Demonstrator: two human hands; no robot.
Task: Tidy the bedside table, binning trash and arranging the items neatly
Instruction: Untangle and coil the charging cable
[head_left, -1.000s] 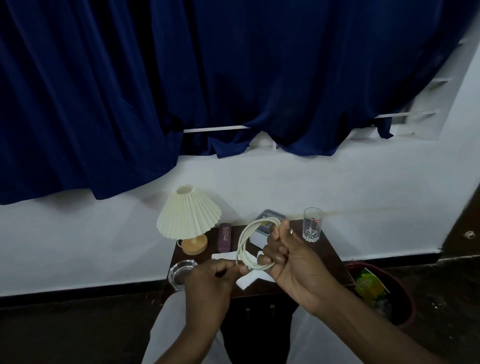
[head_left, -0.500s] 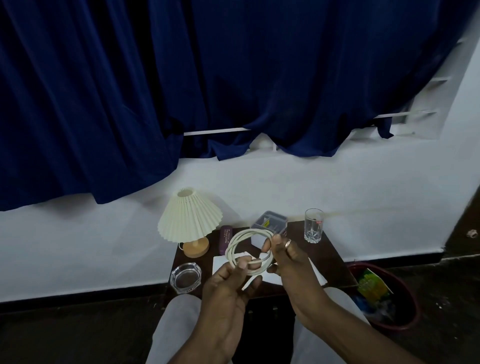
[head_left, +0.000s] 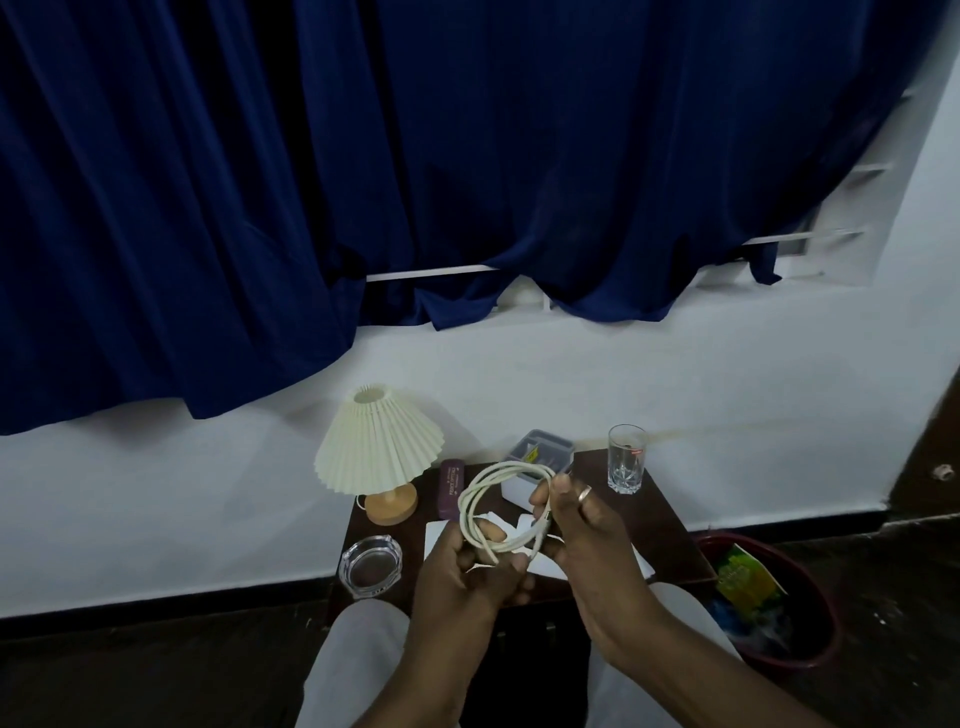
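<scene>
A white cable (head_left: 475, 499) is wound into a loop and held above the dark wooden bedside table (head_left: 660, 519). My left hand (head_left: 462, 577) pinches the loop's lower edge. My right hand (head_left: 587, 540), with a ring on one finger, grips the loop's right side. On the table stand a cream pleated lamp (head_left: 379, 457), a maroon case (head_left: 451, 488), a glass ashtray (head_left: 370, 566), a clear plastic box (head_left: 540, 452), a drinking glass (head_left: 626, 465) and white paper (head_left: 439, 535) partly hidden under my hands.
A dark red bin (head_left: 810, 639) with colourful wrappers sits on the floor right of the table. A white wall and blue curtain (head_left: 363, 182) rise behind the table. My knees in light trousers are at the table's front edge.
The cable loop has turned flatter and shifted left, now held between both hands. My left hand rose to grip its lower edge; my right hand loosened from a fist to a fingertip grip.
</scene>
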